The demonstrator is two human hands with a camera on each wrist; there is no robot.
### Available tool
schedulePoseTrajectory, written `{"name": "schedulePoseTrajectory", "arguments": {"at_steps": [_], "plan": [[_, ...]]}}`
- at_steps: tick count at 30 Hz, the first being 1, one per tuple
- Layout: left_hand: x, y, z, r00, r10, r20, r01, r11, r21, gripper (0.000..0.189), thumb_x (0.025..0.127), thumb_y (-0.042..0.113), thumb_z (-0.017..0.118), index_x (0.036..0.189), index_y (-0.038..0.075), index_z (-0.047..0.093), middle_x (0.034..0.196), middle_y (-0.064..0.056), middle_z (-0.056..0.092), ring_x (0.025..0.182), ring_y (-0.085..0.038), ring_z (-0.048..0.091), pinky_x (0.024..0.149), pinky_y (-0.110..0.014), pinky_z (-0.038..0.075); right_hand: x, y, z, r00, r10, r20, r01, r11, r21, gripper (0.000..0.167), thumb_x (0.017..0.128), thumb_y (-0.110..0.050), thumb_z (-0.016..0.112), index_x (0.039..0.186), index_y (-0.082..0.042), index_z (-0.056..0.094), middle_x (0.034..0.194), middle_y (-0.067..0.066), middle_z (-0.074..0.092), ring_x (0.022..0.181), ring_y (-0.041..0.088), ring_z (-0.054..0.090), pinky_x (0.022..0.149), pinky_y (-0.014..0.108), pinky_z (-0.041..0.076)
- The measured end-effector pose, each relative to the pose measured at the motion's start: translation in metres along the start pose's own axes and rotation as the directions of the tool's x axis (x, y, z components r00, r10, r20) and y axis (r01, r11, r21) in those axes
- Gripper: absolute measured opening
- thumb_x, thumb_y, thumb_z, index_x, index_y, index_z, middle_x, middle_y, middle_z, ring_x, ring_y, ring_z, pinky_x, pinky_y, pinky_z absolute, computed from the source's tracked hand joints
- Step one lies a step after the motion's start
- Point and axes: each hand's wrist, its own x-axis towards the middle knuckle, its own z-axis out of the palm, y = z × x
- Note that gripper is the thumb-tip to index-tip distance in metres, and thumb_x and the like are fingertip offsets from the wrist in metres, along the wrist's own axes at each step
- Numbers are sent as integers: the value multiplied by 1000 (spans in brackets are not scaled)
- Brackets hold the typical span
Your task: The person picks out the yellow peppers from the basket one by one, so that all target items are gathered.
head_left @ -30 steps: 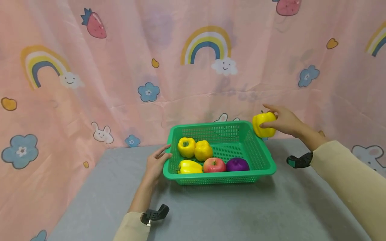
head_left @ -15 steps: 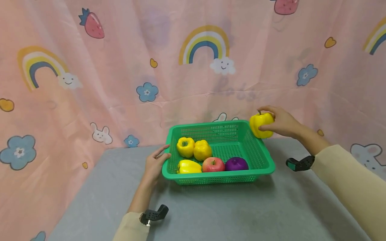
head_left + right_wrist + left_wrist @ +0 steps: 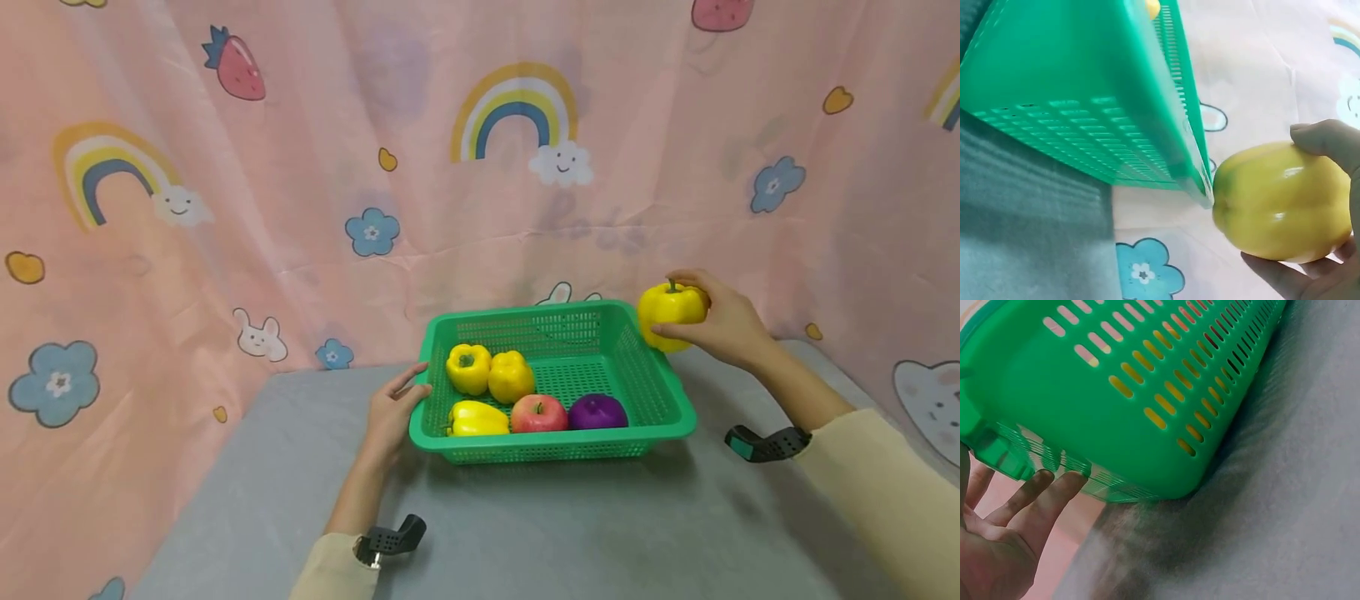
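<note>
A yellow bell pepper is held in my right hand, stem up, at the back right corner of a green plastic basket. In the right wrist view, the thumb and fingers grip the pepper from one side, beside the outer edge of the rim. My left hand grips the basket's left rim. Its fingers reach the outside wall below the rim in the left wrist view. Inside the basket lie several more yellow peppers, a red apple and a round purple vegetable.
The basket stands on a grey cloth-covered table. Close behind it hangs a pink patterned curtain. A black wrist device is strapped near the right sleeve, and another black device near the left.
My right hand, with the pepper, moves slightly left, then back to the right, beside the basket's corner. The head view shifts slightly. My left hand stays at the rim.
</note>
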Motion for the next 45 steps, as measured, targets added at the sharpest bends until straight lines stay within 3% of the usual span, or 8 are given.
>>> {"name": "schedulePoseTrajectory", "arguments": {"at_steps": [8,15,21,25,32,40,42,45], "plan": [[0,-1,-2,1000,-3,-4,3,999,34,44,91,16,66,135,21,67,125,-21,71,96,-17,72,76,-27,58,-10,7,3,979,-33,-202,51,995,85,72,83,-19,82,145,-8,48,141,25,53,112,43,54,72,0,36],[0,-4,-1,999,46,-20,-45,998,52,42,92,18,66,134,19,67,130,-20,68,122,-30,64,107,-50,48,-2,18,10,944,10,-330,60,978,201,71,83,-11,82,147,-12,50,141,7,54,109,-3,47,82,-1,39],[0,-6,0,998,54,-15,-53,997,59,43,93,19,66,135,22,66,134,-19,66,126,-32,61,109,-54,46,-1,33,23,917,36,-396,76,962,263,70,82,-8,82,145,-14,52,132,-13,55,109,-6,47,86,-1,39],[-1,-6,0,999,48,-11,-47,997,58,44,93,19,67,136,21,66,131,-18,68,121,-28,64,106,-47,49,-1,41,30,915,57,-398,49,967,252,70,82,-11,82,145,-14,52,132,-10,55,108,-8,45,84,0,38],[0,-3,-2,999,33,-17,-32,998,60,43,92,18,66,136,22,66,127,-18,70,112,-23,68,91,-35,56,2,53,39,931,105,-350,-27,974,223,72,84,-20,82,148,-15,48,142,12,52,107,-10,40,82,3,35],[-1,-3,-1,999,28,-17,-27,998,62,43,92,19,67,135,22,66,127,-18,71,115,-26,67,96,-41,55,0,68,45,941,118,-316,-55,978,201,72,86,-23,80,150,-14,46,143,17,50,108,-11,37,88,11,35],[-1,-3,-2,999,30,-16,-29,998,61,44,92,19,67,136,22,66,127,-18,70,118,-27,66,99,-43,54,-1,72,47,946,124,-298,-67,979,194,72,87,-24,79,150,-12,45,143,17,49,108,-8,39,87,13,35],[-1,-3,-2,999,32,-14,-31,997,72,44,92,19,67,136,23,66,129,-17,70,121,-27,64,103,-45,51,-1,77,48,953,133,-271,-85,980,181,74,88,-27,78,151,-11,42,144,19,49,114,11,46,85,16,36]]}}
